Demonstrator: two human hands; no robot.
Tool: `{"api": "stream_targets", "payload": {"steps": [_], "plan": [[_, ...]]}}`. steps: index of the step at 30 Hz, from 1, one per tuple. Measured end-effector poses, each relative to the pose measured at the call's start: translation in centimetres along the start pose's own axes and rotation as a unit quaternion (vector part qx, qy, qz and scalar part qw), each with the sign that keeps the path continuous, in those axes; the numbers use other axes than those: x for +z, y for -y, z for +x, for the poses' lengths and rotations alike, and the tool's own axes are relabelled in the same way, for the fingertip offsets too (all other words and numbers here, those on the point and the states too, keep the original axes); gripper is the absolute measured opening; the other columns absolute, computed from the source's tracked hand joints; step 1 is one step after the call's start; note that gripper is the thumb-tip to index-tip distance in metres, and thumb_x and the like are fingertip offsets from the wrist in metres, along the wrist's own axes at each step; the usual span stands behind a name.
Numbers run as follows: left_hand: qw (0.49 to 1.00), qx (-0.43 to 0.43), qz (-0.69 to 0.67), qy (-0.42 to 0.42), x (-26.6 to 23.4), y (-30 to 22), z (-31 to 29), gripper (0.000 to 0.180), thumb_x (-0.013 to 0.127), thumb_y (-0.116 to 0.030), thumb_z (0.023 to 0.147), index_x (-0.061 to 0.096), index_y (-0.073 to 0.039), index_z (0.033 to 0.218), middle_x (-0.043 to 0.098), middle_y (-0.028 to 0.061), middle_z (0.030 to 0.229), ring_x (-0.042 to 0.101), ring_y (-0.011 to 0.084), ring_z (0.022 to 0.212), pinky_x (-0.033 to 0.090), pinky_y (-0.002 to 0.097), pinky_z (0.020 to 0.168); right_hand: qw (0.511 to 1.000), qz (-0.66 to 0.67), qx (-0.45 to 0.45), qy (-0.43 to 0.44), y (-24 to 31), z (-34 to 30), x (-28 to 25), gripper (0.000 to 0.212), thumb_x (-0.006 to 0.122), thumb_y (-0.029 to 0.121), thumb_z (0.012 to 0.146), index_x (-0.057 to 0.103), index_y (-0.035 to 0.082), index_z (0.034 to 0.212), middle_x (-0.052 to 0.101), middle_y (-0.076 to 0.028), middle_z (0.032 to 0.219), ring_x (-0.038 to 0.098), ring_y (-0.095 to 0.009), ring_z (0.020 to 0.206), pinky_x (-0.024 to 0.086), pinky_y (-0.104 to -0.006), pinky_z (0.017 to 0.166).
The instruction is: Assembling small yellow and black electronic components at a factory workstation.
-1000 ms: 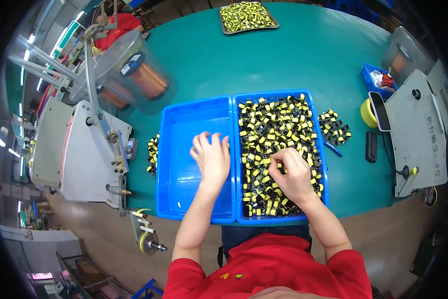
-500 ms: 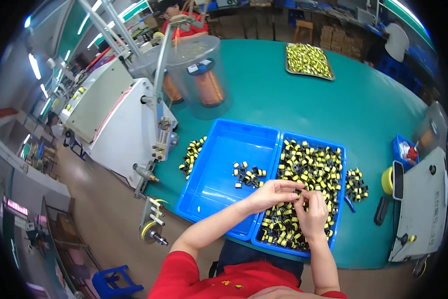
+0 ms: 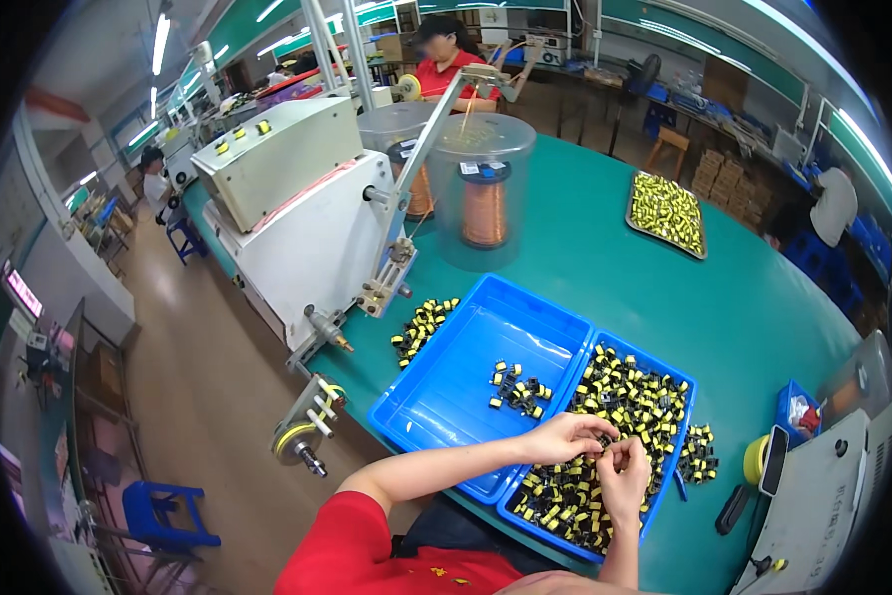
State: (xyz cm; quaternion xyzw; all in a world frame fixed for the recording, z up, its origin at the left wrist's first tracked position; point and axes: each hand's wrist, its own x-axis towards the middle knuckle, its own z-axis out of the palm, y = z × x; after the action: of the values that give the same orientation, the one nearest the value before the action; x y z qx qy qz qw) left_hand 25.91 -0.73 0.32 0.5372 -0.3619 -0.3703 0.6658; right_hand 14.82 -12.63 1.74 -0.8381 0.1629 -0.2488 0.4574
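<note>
Above the filled blue tray [image 3: 550, 538], the left hand [image 3: 565, 438] and right hand [image 3: 624, 483] meet, fingers [image 3: 587, 423] of both grasping 1 small dark part [image 3: 605, 442]. Alongside on the green counter [image 3: 605, 283], a 2nd tray [image 3: 446, 387] holds black-and-yellow parts [image 3: 518, 391].

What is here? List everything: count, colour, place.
Table: one, green, centre
Large trays: two, blue, side by side on it
Coil parts: many, black and yellow, both trays and alongside
Metal tray: one, grey, far side, full of yellow pieces
Spools: at least two, copper, in clear tubs beyond trays
Machines: two, pale, table's left and right
Small basket: one, blue, right
Flat case: one, black, right
Stools: several, blue or wooden, floor
Co-workers: at least three, red or pale tops, background
Left hand: one, bare, over right tray
Right hand: one, bare, over right tray
</note>
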Motion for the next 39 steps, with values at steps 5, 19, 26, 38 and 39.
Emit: {"api": "stream_targets", "payload": {"steps": [5, 19, 26, 38, 39], "plan": [[0.996, -0.039, 0.083, 0.01, -0.1, -1.2, -0.3, 0.035, 0.048, 0.004, 0.086, 0.053, -0.001, 0.12, 0.061, 0.0113, 0.109, 0.062, 0.0146, 0.093, 0.05, 0.0295, 0.083, 0.999, 0.008, 0.025, 0.047, 0.3, 0.3, -0.5, 0.014, 0.061, 0.001, 0.073, 0.047, 0.002, 0.071, 0.042, 0.0, 0.057, 0.038, -0.006, 0.051, 0.033, -0.0225, 0.046], [0.996, -0.02, -0.081, -0.009, -1.5, -1.1, 0.3, 0.034, 0.066, -0.007, 0.081, 0.055, 0.004, 0.112, 0.061, 0.0088, 0.096, 0.061, 0.0136, 0.088, 0.051, 0.0266, 0.075, 0.98, 0.171, 0.056, 0.086, -0.8, 0.2, 0.2, 0.007, 0.05, 0.006, 0.092, 0.045, 0.004, 0.088, 0.049, 0.001, 0.071, 0.043, -0.003, 0.058, 0.034, -0.0185, 0.05], [0.973, -0.114, -0.201, -0.005, -2.2, -0.8, 0.1, 0.026, 0.07, -0.006, 0.079, 0.056, 0.003, 0.099, 0.062, 0.0099, 0.092, 0.063, 0.0144, 0.084, 0.052, 0.025, 0.074, 0.965, 0.216, 0.052, 0.141, -0.1, -0.2, 0.0, 0.018, 0.043, 0.019, 0.097, 0.041, 0.006, 0.085, 0.046, -0.001, 0.068, 0.043, -0.008, 0.059, 0.036, -0.0223, 0.053], [0.991, -0.089, -0.098, -0.028, -2.2, -1.7, 0.5, 0.04, 0.074, -0.001, 0.074, 0.051, -0.001, 0.106, 0.058, 0.0061, 0.091, 0.061, 0.0117, 0.068, 0.049, 0.0222, 0.059, 0.911, 0.351, 0.108, 0.188, 0.4, 0.0, -0.2, 0.014, 0.044, 0.015, 0.095, 0.041, 0.006, 0.085, 0.04, 0.0, 0.067, 0.037, -0.009, 0.061, 0.034, -0.0234, 0.058], [0.993, -0.086, -0.077, -0.035, -2.0, -2.0, 0.8, 0.037, 0.075, -0.004, 0.073, 0.055, 0.0, 0.104, 0.057, 0.004, 0.091, 0.06, 0.0095, 0.069, 0.047, 0.0202, 0.059, 0.888, 0.398, 0.136, 0.185, 0.3, 0.1, -0.5, 0.014, 0.044, 0.015, 0.095, 0.04, 0.006, 0.085, 0.038, 0.001, 0.067, 0.036, -0.009, 0.061, 0.033, -0.0235, 0.058]]}}
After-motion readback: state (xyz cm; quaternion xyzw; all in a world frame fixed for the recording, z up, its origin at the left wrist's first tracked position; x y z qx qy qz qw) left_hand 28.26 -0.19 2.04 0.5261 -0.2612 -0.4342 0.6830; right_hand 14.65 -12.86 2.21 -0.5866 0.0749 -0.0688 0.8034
